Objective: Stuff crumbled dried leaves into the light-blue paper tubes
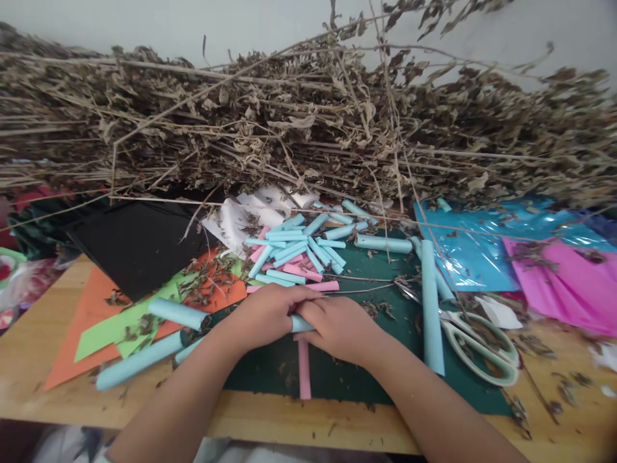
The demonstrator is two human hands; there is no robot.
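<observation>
Paper rolled into a light blue tube (299, 323) was gripped between both hands over the dark green mat (337, 373) near the front edge of the wooden surface (58, 321). The left hand (264, 316) and the right hand (340, 328) were closed around it, fingers curled, knuckles touching. A pink strip (304, 370) was seen just below them. Short blue and pink rolls (296, 257) were heaped behind, scissors (475, 341) were laid to the right, and dried branches (308, 128) were piled beyond.
</observation>
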